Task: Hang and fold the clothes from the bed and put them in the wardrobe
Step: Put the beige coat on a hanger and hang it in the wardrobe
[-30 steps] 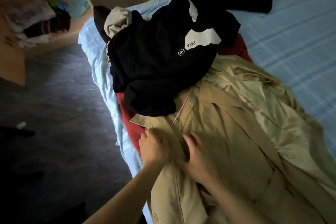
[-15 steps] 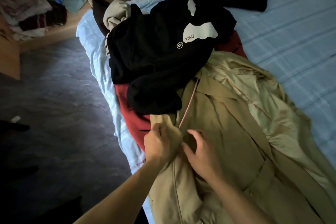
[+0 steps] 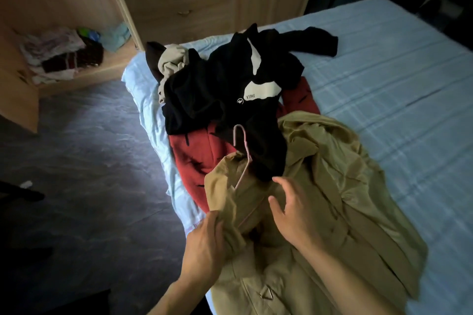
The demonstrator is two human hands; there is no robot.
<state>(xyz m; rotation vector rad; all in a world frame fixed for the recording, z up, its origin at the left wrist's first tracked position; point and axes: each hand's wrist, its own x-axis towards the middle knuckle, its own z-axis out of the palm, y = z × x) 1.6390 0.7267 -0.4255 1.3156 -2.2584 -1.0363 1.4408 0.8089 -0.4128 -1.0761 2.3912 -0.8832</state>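
Head view: coat [image 3: 332, 186] lay on bed [image 3: 396, 71], pink hanger [image 3: 244, 153] in its collar.
Left hand [image 3: 204, 243]: gripped coat's shoulder fabric.
Right hand [image 3: 294, 215]: fingers spread, empty, over coat.

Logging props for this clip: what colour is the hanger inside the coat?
Pink; the hanger, its hook poking out of the tan coat collar, shows in the head view.

Dark grey floor [image 3: 84, 161], left of the bed. Small white scrap [image 3: 26, 183] on floor near left edge. Dark furniture [image 3: 445, 0], indistinct, beyond the bed's far right corner.
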